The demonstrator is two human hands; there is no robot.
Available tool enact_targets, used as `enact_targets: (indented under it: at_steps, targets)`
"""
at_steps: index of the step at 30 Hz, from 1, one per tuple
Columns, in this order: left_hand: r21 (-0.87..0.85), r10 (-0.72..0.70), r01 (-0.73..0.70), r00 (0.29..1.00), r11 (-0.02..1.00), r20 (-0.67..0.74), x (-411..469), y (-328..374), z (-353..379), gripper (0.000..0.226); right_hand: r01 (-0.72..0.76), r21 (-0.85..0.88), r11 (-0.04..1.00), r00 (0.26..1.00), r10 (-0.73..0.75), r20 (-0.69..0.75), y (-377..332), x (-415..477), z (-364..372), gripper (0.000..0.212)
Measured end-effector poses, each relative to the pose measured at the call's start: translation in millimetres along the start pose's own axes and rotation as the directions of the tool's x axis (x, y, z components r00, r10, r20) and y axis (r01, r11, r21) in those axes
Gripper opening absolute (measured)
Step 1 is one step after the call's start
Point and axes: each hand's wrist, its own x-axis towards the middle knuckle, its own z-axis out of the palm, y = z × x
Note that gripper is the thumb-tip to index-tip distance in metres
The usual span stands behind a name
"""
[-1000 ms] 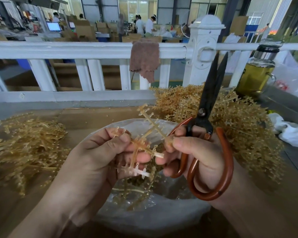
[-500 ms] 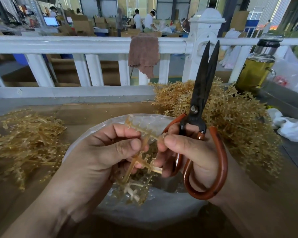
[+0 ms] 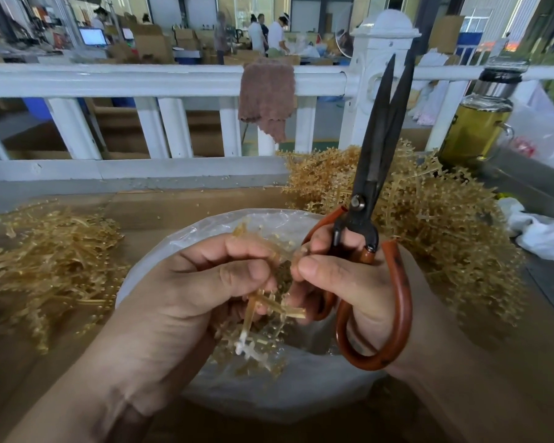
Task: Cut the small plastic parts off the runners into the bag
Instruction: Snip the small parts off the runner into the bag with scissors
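Partway through: one runner (image 3: 263, 306) held over the bag (image 3: 301, 394).
Left of the bag lies a heap (image 3: 45, 266) (stripped, by the look); above its mouth the left hand (image 3: 199, 282) pinches the runner, cut parts (image 3: 263, 362) already inside; the right hand (image 3: 343, 282) grips near-shut scissors (image 3: 371, 193), blades up; right of the bag a bigger uncut pile (image 3: 429, 225) waits.

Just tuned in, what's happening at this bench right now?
A person is trimming amber plastic runners over an open clear bag. The left hand grips one runner above the bag. The right hand holds the orange-handled scissors, blades nearly closed and pointing up, away from the runner, while its thumb and forefinger appear to pinch the runner's upper end. Nothing is being cut at this instant. Runner piles lie to the left and right.
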Motion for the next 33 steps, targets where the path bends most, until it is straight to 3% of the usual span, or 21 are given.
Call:
enact_targets:
  at_steps: [6,13,25,31,33]
  targets:
    - [0.003,-0.014,0.015,0.999,1.000,-0.047,0.6,-2.2,1.6,0.022,0.034,-0.061,0.998,0.999,-0.036,-0.031,1.3,-1.1,0.3,0.016]
    - [-0.016,-0.054,0.053,0.991,0.998,-0.124,1.7,-5.5,1.3,0.014,0.068,-0.014,0.998,0.997,-0.067,0.041,0.0,-0.5,0.3,0.017]
    - [0.065,0.182,-0.193,0.973,0.979,0.144,6.2,-7.8,3.9,0.026,0.073,-0.097,0.993,0.997,-0.075,-0.024,3.1,-2.7,2.0,0.012]
    - [0.003,0.173,-0.173,0.984,0.985,-0.028,6.8,-19.3,1.9,0.025,0.005,-0.146,0.989,1.000,-0.008,-0.018,-2.2,-7.2,5.9,0.012]
    - [0.068,0.209,-0.203,0.974,0.977,-0.088,7.7,-20.0,2.8,0.019,-0.018,-0.215,0.977,1.000,0.013,-0.025,-4.8,-9.5,6.7,0.012]
